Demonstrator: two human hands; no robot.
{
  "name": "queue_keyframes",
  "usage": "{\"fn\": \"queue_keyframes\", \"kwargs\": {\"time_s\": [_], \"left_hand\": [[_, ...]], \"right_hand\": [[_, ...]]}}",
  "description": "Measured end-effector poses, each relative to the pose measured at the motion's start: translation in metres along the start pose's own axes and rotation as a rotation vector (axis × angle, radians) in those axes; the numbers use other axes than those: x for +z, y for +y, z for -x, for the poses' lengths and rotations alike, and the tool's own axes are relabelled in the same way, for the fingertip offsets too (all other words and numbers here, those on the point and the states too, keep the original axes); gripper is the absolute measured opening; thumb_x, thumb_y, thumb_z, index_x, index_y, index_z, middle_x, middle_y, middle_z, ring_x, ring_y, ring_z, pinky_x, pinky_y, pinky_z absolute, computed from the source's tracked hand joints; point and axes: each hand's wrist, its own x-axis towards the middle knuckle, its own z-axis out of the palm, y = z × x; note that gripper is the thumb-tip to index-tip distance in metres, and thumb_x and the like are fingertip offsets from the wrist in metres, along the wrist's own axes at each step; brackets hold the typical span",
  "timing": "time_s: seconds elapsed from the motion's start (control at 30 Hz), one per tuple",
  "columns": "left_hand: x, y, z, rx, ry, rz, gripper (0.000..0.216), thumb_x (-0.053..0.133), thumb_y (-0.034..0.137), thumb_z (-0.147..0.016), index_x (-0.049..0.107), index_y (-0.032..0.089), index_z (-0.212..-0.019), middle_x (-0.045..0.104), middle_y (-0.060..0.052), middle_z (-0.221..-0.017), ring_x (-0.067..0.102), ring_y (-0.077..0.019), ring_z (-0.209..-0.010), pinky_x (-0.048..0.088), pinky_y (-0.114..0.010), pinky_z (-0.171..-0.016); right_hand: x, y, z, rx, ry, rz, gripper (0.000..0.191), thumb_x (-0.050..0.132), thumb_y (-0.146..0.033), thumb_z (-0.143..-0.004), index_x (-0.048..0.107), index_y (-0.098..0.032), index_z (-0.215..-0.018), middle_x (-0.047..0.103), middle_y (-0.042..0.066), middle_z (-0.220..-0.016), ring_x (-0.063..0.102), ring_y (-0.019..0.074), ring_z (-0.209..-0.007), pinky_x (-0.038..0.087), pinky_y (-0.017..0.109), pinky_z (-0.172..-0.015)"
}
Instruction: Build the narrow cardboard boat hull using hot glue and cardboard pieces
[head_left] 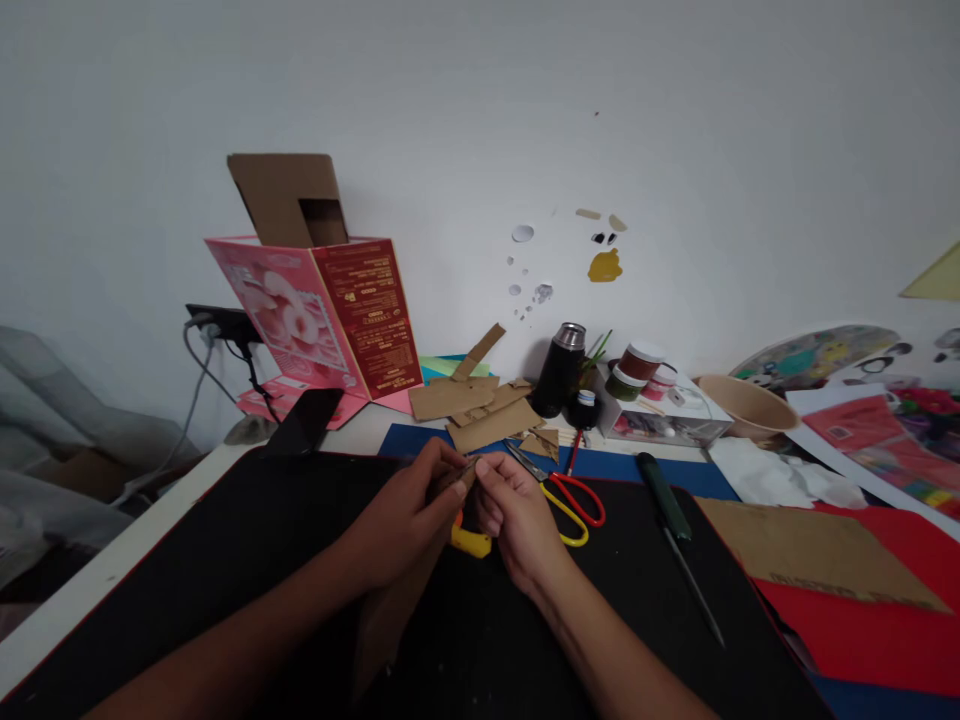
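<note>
A long strip of brown cardboard (405, 600) slants up from the near edge of the black mat. My left hand (409, 510) is closed around its upper part, thumb on top. My right hand (517, 515) pinches the far tip of the same strip, its fingertips close to the left ones. Beneath the hands, a yellow and orange tool (471, 541) lies partly hidden on the mat; I cannot make out its kind. Just right of my right hand lie scissors (574, 505) with one red and one yellow handle.
Cardboard scraps (495, 415) lie behind the hands, beside a black thermos (562, 370). A pink and red box (367, 330) and a phone (304, 420) are on the left. To the right are a green-handled pointed tool (666, 500), a cardboard sheet (817, 550) and a bowl (750, 405).
</note>
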Motion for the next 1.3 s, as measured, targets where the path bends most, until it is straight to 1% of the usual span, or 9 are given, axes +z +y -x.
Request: {"fn": "queue_keyframes", "kwargs": {"time_s": [0.17, 0.3, 0.37, 0.53, 0.73, 0.9, 1.0, 1.17, 1.3], "left_hand": [[0.001, -0.003, -0.001, 0.012, 0.001, 0.018, 0.023, 0.052, 0.043, -0.102, 0.053, 0.022, -0.113, 0.071, -0.005, -0.097, 0.067, -0.0243, -0.090, 0.051, -0.037, -0.080], [0.002, -0.003, -0.001, -0.019, -0.012, 0.050, 0.023, 0.051, 0.043, -0.103, 0.053, 0.022, -0.112, 0.069, -0.003, -0.088, 0.064, -0.0211, -0.076, 0.050, -0.034, -0.070], [0.002, -0.002, 0.000, -0.026, -0.021, 0.068, 0.023, 0.051, 0.043, -0.103, 0.052, 0.022, -0.112, 0.068, -0.002, -0.087, 0.064, -0.0202, -0.074, 0.050, -0.033, -0.068], [0.003, -0.001, -0.001, -0.042, -0.028, 0.115, 0.024, 0.054, 0.043, -0.101, 0.051, 0.022, -0.111, 0.071, -0.004, -0.092, 0.066, -0.0201, -0.073, 0.052, -0.034, -0.066], [0.003, -0.005, -0.002, -0.070, -0.037, 0.124, 0.025, 0.052, 0.044, -0.102, 0.050, 0.022, -0.114, 0.066, 0.000, -0.084, 0.065, -0.0191, -0.067, 0.053, -0.034, -0.064], [0.002, -0.006, -0.001, -0.061, -0.058, 0.145, 0.023, 0.053, 0.043, -0.104, 0.050, 0.022, -0.113, 0.067, 0.000, -0.087, 0.065, -0.0178, -0.069, 0.053, -0.033, -0.065], [0.002, -0.006, -0.001, -0.075, -0.057, 0.153, 0.024, 0.053, 0.045, -0.104, 0.050, 0.022, -0.113, 0.066, 0.001, -0.085, 0.065, -0.0171, -0.067, 0.053, -0.032, -0.063], [0.001, -0.009, -0.003, -0.093, -0.077, 0.196, 0.026, 0.053, 0.046, -0.104, 0.049, 0.023, -0.114, 0.066, 0.001, -0.087, 0.066, -0.0166, -0.063, 0.054, -0.032, -0.061], [0.001, -0.013, -0.004, -0.088, -0.079, 0.221, 0.028, 0.056, 0.047, -0.103, 0.048, 0.023, -0.114, 0.066, 0.002, -0.085, 0.066, -0.0163, -0.061, 0.055, -0.031, -0.058]], "right_hand": [[-0.001, 0.002, -0.001, -0.001, -0.013, -0.013, 0.043, 0.091, -0.052, -0.078, 0.064, -0.019, -0.084, 0.037, -0.013, -0.047, 0.021, 0.0051, -0.042, 0.017, 0.019, -0.041], [-0.002, 0.003, -0.001, 0.001, -0.020, -0.010, 0.042, 0.090, -0.052, -0.079, 0.064, -0.019, -0.084, 0.038, -0.013, -0.047, 0.023, 0.0050, -0.042, 0.019, 0.019, -0.042], [-0.002, 0.003, -0.001, 0.010, -0.024, -0.014, 0.043, 0.090, -0.052, -0.078, 0.062, -0.019, -0.083, 0.039, -0.013, -0.047, 0.023, 0.0048, -0.041, 0.018, 0.019, -0.042], [-0.002, 0.004, -0.001, -0.002, -0.002, -0.015, 0.042, 0.091, -0.050, -0.077, 0.061, -0.020, -0.084, 0.041, -0.013, -0.046, 0.025, 0.0052, -0.040, 0.019, 0.020, -0.042], [-0.002, 0.005, -0.001, 0.017, -0.009, -0.019, 0.041, 0.089, -0.050, -0.077, 0.062, -0.021, -0.085, 0.041, -0.014, -0.046, 0.026, 0.0058, -0.040, 0.020, 0.021, -0.042], [-0.002, 0.004, -0.001, 0.008, -0.001, -0.018, 0.039, 0.089, -0.048, -0.079, 0.062, -0.021, -0.087, 0.042, -0.014, -0.047, 0.027, 0.0056, -0.040, 0.020, 0.021, -0.042], [-0.002, 0.005, -0.002, 0.019, 0.008, -0.011, 0.041, 0.090, -0.049, -0.077, 0.062, -0.020, -0.086, 0.041, -0.014, -0.046, 0.026, 0.0053, -0.040, 0.019, 0.020, -0.041], [-0.001, 0.005, -0.001, 0.024, 0.016, -0.018, 0.042, 0.090, -0.050, -0.076, 0.062, -0.020, -0.084, 0.041, -0.014, -0.047, 0.025, 0.0055, -0.041, 0.019, 0.020, -0.041], [0.000, 0.004, 0.000, 0.030, 0.018, -0.017, 0.041, 0.089, -0.050, -0.077, 0.063, -0.020, -0.086, 0.041, -0.013, -0.047, 0.027, 0.0056, -0.040, 0.019, 0.020, -0.041]]}}
